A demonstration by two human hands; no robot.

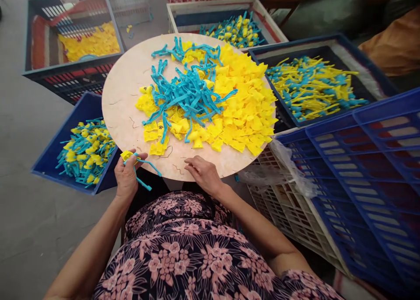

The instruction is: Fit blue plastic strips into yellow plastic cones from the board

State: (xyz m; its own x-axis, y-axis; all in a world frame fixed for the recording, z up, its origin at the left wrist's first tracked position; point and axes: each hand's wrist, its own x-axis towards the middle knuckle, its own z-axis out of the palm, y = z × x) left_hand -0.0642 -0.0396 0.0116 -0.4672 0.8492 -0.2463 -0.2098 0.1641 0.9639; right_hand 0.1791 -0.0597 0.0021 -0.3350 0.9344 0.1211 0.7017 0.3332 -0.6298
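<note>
The yellow-and-blue piece (126, 155) is best gripped by its yellow part, with the blue strips (144, 185) left loose below and to the right of the left hand (127, 173), so that nothing is bent or tugged. The pinch should be kept light, as the yellow part looks soft. The piece is pinched between the thumb and fingers of the left hand, which is turned upward at the near edge of the worktop (121, 103). The right hand (205, 173) is held to the right of it, palm down, with fingers curled over the near edge; whether its tips are pressed together cannot be told. Beyond both hands lie the blue pile (183, 92) and, farther right, the yellow pile (246, 99).
</note>
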